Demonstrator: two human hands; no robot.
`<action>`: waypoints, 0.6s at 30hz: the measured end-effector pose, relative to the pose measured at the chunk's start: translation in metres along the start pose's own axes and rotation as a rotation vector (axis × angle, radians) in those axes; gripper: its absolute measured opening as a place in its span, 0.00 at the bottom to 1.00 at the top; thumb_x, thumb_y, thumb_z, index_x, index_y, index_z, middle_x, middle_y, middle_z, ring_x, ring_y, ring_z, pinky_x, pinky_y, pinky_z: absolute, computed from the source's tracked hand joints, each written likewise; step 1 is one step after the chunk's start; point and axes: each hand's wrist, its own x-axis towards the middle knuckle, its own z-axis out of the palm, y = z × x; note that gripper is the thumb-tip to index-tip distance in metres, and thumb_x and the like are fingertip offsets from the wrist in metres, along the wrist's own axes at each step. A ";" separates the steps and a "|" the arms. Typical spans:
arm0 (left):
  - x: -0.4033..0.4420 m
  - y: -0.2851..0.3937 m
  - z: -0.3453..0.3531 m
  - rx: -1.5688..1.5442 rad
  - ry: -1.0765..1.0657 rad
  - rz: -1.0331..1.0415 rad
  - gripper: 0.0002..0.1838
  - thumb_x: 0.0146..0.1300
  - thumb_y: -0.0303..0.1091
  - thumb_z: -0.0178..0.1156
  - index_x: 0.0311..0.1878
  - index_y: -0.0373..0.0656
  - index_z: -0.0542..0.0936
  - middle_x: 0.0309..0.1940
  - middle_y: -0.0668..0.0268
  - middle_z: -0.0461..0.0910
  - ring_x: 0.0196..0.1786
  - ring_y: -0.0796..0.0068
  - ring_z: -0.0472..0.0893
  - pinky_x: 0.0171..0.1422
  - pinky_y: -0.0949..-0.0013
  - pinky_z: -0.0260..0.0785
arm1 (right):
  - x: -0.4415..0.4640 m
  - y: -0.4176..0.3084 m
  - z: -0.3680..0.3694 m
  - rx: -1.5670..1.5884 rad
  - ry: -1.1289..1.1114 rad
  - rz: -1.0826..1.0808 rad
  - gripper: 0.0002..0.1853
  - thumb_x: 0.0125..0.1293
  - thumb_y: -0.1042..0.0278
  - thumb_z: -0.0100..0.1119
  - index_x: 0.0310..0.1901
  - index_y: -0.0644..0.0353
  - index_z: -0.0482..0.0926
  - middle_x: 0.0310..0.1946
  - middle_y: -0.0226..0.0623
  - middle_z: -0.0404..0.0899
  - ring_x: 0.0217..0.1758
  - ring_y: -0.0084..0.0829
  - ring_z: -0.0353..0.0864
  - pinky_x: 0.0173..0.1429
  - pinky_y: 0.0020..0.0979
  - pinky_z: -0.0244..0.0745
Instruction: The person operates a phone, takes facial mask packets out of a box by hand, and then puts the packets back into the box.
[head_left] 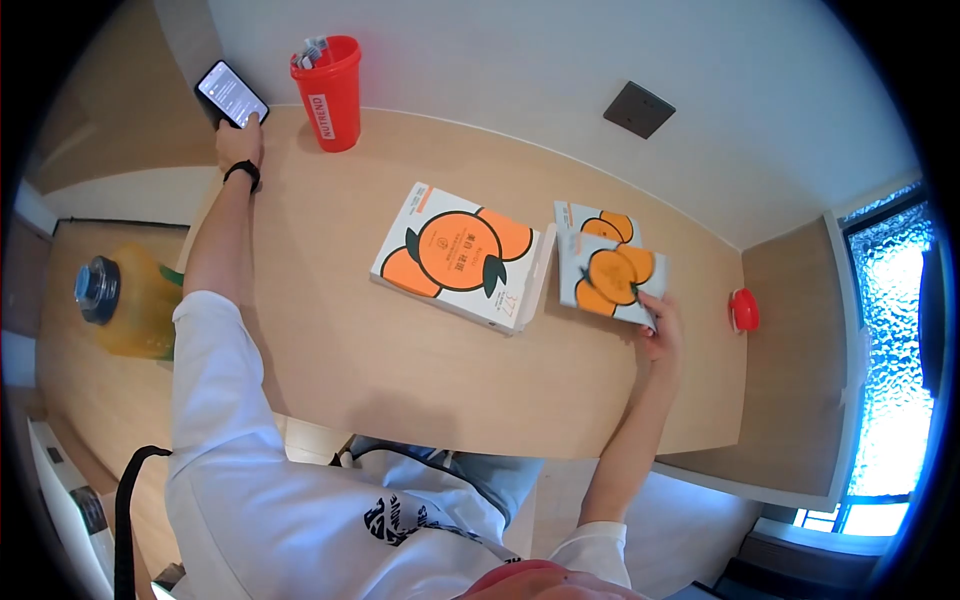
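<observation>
At the far left of the table, my left hand [240, 142] is closed around the lower end of a smartphone [228, 90] with a lit screen. My right hand [662, 330] pinches the lower right corner of a white sachet [612, 278] printed with oranges. Behind it, partly covered, shows a second similar sachet [580, 217]; whether the two touch I cannot tell. Left of the sachets lies a flat white box [459, 250] with a large orange design, its flap standing out on the right side.
A red cup [336, 100] holding small packets stands near the wall. At the right lies a red round lid [744, 310]. A large jug [125, 305] of yellow liquid stands left, beyond the table [420, 370]. A dark socket plate [639, 109] is on the wall.
</observation>
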 end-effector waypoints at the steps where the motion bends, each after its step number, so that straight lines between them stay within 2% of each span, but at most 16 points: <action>1: 0.000 0.000 0.000 -0.007 0.001 0.000 0.30 0.55 0.56 0.64 0.52 0.40 0.81 0.50 0.50 0.84 0.55 0.47 0.82 0.59 0.52 0.73 | -0.004 -0.001 0.004 -0.058 -0.034 0.051 0.12 0.67 0.72 0.60 0.50 0.62 0.75 0.31 0.31 0.82 0.17 0.15 0.73 0.12 0.15 0.59; 3: -0.001 0.001 0.000 -0.010 -0.004 -0.003 0.30 0.55 0.57 0.64 0.52 0.41 0.81 0.50 0.51 0.84 0.54 0.48 0.82 0.58 0.52 0.73 | -0.008 -0.001 0.019 -0.092 -0.137 0.082 0.12 0.67 0.71 0.60 0.50 0.62 0.75 0.31 0.30 0.82 0.18 0.14 0.74 0.12 0.15 0.59; 6: -0.003 0.000 -0.002 0.002 -0.004 -0.011 0.31 0.56 0.57 0.63 0.53 0.41 0.80 0.50 0.51 0.84 0.54 0.47 0.82 0.58 0.51 0.72 | -0.011 0.003 0.038 -0.015 -0.116 0.049 0.13 0.67 0.72 0.60 0.51 0.63 0.75 0.32 0.30 0.82 0.18 0.14 0.74 0.13 0.15 0.59; 7: -0.003 -0.001 -0.001 0.002 0.007 -0.014 0.31 0.56 0.57 0.63 0.53 0.41 0.80 0.50 0.51 0.84 0.55 0.47 0.82 0.59 0.51 0.72 | -0.007 0.006 0.035 0.019 -0.211 0.013 0.13 0.67 0.73 0.59 0.52 0.63 0.75 0.33 0.31 0.83 0.19 0.14 0.75 0.13 0.14 0.59; 13: -0.002 0.001 -0.002 -0.032 -0.007 -0.029 0.31 0.55 0.57 0.63 0.55 0.42 0.79 0.53 0.51 0.82 0.57 0.47 0.81 0.59 0.50 0.72 | -0.005 0.015 0.045 0.106 -0.138 -0.033 0.11 0.68 0.74 0.59 0.51 0.62 0.76 0.34 0.30 0.84 0.22 0.15 0.79 0.13 0.17 0.60; 16: -0.004 0.000 -0.005 -0.027 -0.019 -0.029 0.31 0.55 0.57 0.63 0.54 0.42 0.79 0.53 0.51 0.82 0.57 0.47 0.80 0.59 0.50 0.72 | -0.006 0.018 0.049 0.029 -0.181 -0.036 0.13 0.69 0.73 0.59 0.54 0.61 0.75 0.39 0.32 0.84 0.29 0.17 0.81 0.23 0.20 0.72; 18: -0.004 0.002 -0.005 -0.025 -0.015 -0.028 0.31 0.55 0.57 0.63 0.54 0.42 0.79 0.53 0.51 0.82 0.57 0.47 0.80 0.59 0.50 0.72 | -0.012 0.022 0.064 0.029 -0.156 -0.058 0.14 0.71 0.70 0.59 0.55 0.60 0.76 0.43 0.31 0.84 0.35 0.19 0.82 0.32 0.23 0.76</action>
